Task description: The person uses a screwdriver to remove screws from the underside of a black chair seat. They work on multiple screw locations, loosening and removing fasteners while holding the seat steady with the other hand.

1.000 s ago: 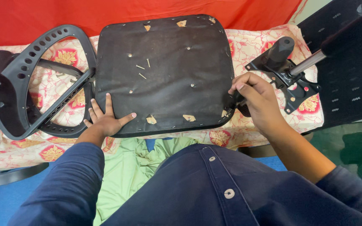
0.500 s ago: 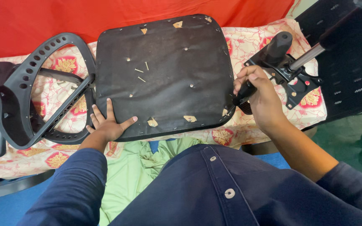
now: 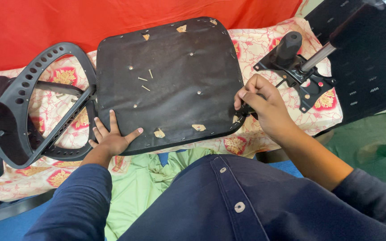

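Comparing this moment with the view a second earlier, the right hand (image 3: 264, 105) had shifted from the chair mechanism plate (image 3: 298, 73) toward the right edge of the seat base (image 3: 170, 76), where its grip was clenched around a small dark item at the near right corner; the item itself could not be identified. The left hand (image 3: 112, 138) remained flat, fingers spread and holding nothing, pressing on the near left corner of the seat base. That change suggested work had moved from the mechanism to the seat panel's edge. The seat base lay upside down on the floral sheet (image 3: 282, 134) covering the bed, between both hands, with three loose screws (image 3: 144, 81) resting near its centre, well apart from either hand. The black armrest frame (image 3: 36, 102) lay against the seat base's left edge, just beside the left hand. The mechanism plate with its gas cylinder (image 3: 322, 56) lay at the sheet's right edge, near the right hand but not touching it.
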